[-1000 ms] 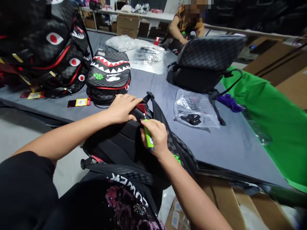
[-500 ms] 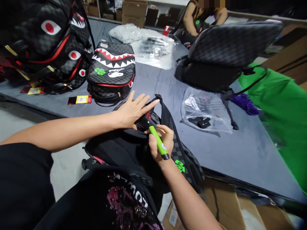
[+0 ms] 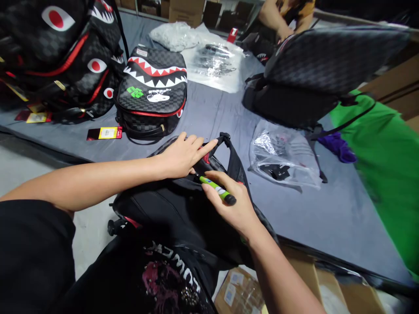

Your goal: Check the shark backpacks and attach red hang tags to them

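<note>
A black backpack (image 3: 183, 218) lies across the table's near edge and against my body, its strap side up. My left hand (image 3: 181, 155) rests on its top part, fingers stretched out and spread, with the thumb near the pen's tip. Pinched in my right hand (image 3: 234, 198) is a bright green marker pen (image 3: 214, 186) with a black end. Its thin tip points into the dark fabric beside my left thumb; whether it touches is too small to tell. A buckled black strap (image 3: 225, 137) loops up just beyond my hands.
Shark-mouth backpacks are stacked at left (image 3: 81, 65), beside a smaller checkered bag (image 3: 153, 83). A clear plastic bag (image 3: 284, 152), a large backpack (image 3: 327, 61) and a purple cloth (image 3: 337, 146) lie right. Another person's arms (image 3: 275, 17) work behind. Cardboard boxes (image 3: 238, 292) stand below.
My right hand has turned over the pen, which now lies flatter with its tip further left and lower. My left hand stays on the backpack, its thumb now closer to the tip.
</note>
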Motion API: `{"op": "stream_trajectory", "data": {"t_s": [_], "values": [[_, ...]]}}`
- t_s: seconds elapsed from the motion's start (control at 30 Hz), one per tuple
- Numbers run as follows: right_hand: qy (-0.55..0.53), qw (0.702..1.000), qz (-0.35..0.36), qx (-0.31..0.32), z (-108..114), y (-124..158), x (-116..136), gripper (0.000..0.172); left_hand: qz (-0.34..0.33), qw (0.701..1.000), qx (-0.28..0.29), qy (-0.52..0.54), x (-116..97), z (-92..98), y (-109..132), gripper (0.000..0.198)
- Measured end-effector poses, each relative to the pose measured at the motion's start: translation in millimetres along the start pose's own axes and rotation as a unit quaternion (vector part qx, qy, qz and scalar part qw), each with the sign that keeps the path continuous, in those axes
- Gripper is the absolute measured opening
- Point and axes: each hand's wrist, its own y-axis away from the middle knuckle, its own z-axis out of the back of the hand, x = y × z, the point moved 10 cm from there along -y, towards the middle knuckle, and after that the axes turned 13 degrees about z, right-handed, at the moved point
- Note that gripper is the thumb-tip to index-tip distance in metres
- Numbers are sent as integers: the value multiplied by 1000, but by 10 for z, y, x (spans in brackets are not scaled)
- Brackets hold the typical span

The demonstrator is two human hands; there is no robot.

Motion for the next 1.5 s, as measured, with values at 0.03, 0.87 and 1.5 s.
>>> {"op": "stream_trajectory", "data": {"t_s": [0.03, 0.87, 1.5], "values": [[9, 1000, -7, 19, -44, -36, -16, 24, 1, 1000, 4, 2, 4, -14, -15, 95], [27, 998, -9, 56, 1, 14, -44, 19, 9, 994, 104, 19, 161, -117, -154, 93], [65, 998, 21, -2, -169, -167, 96, 18, 88, 986, 134, 36, 418, -139, -47, 91]]}}
